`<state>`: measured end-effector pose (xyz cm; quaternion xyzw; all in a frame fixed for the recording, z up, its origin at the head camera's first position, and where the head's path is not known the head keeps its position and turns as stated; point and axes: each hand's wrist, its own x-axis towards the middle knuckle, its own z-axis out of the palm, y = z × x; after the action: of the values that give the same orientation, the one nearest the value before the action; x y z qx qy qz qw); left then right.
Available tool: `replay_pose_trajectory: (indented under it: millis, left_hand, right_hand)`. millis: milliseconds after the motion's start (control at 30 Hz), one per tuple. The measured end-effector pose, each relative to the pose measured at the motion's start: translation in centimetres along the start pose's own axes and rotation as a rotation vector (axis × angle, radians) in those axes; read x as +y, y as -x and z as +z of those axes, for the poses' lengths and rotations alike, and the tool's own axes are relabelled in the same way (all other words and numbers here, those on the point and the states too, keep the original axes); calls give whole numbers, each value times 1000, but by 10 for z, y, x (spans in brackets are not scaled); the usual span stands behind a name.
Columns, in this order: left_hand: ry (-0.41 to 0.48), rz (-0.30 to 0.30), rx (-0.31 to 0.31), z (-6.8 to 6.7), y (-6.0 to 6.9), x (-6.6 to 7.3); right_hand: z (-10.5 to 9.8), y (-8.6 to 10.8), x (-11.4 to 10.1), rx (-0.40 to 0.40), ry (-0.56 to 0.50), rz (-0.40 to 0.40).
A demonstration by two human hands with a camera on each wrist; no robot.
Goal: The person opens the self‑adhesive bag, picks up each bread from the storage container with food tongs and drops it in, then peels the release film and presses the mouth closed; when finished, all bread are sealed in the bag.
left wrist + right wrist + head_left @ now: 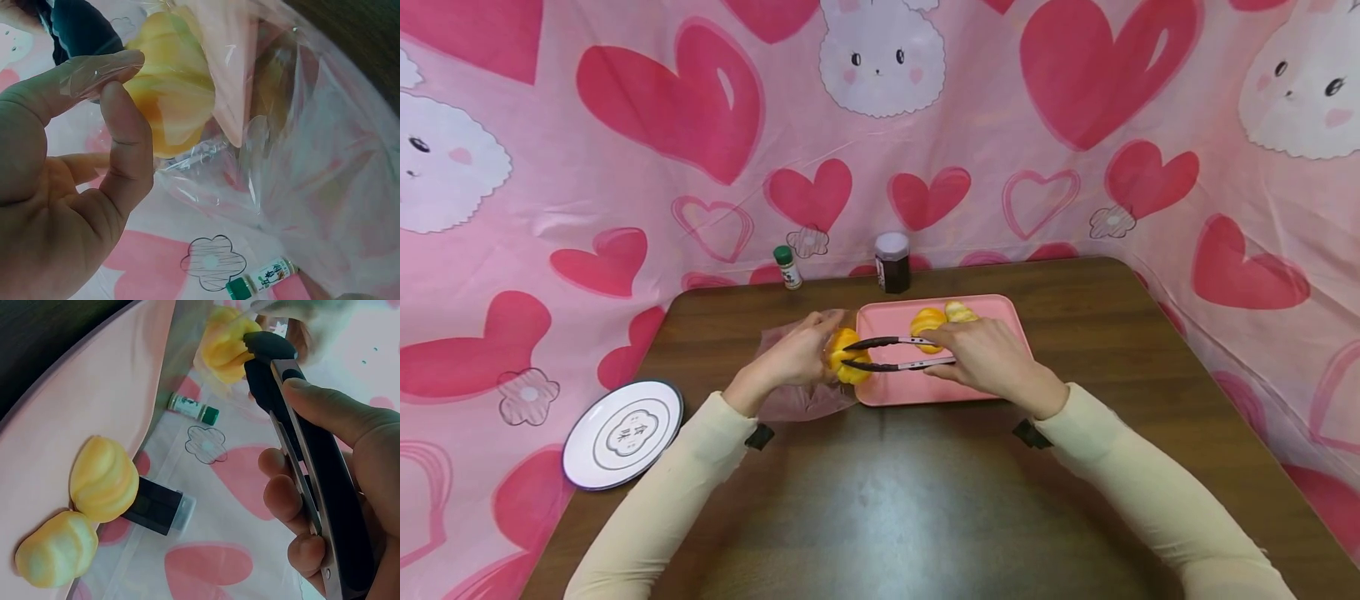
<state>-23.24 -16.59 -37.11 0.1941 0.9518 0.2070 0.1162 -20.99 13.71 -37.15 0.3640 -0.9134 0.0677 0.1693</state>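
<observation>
My left hand (793, 354) pinches the edge of a clear plastic bag (805, 404) between thumb and finger, with film lying over a fingertip. At the bag's mouth sits a yellow bread roll (172, 81), seen partly through the film in the left wrist view. My right hand (988, 357) grips black-and-silver tongs (331, 487). Their dark tips reach the roll from the right. The pink tray (902, 308) lies beneath the tongs. Two more yellow bread rolls rest on it, a smooth one (103, 478) and a paler one (59, 550), near my right hand.
Behind the tray stands a dark jar (892, 265) with a pale lid. Left of it is a small green-capped shaker bottle (787, 268). A white plate (583, 442) with a dark rim lies at the table's left edge. A patterned pink cloth (880, 150) hangs around the wooden table (865, 500).
</observation>
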Motion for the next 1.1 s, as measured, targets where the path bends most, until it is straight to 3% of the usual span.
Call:
replay_pose_trajectory:
  millis: [200,333,567,700,1100]
  left_hand:
    - [6,11,1,2,0,2]
    - [-35,15,13,2,0,3]
    - [-62,10,9,3,2,7]
    - [-71,38,17,4,2,9]
    - [-5,33,20,-1,5,2]
  right_hand:
    - [1,-4,-5,-34,-14,36]
    - [0,-7,-8,-36,-24,51]
    - [0,-10,-10,-62,-28,48]
    - [0,-12,-11,-68,-17,33]
    - [1,-12,-9,-84,-59,65]
